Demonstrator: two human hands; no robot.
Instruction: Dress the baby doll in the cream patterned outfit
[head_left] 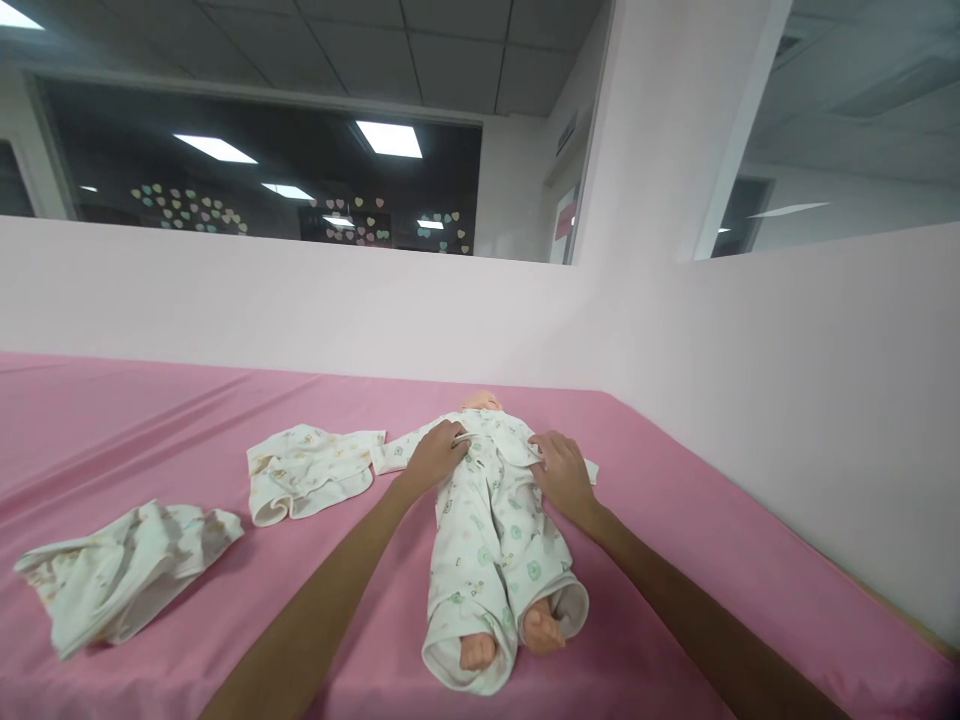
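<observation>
Head view: my forearms (322,590) reach forward, angled inward; left fingers (460,443) and right fingers (536,455) bent, both clamped on the doll's (541,628) printed clothing (487,530), palms down.

Doll (481,402) — on back, clothed — both feet showing

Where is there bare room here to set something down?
The pink sheet is bare between the right forearm and the side wall, and behind the two loose garments. Crowded: the doll's upper body, under both hands.
</observation>
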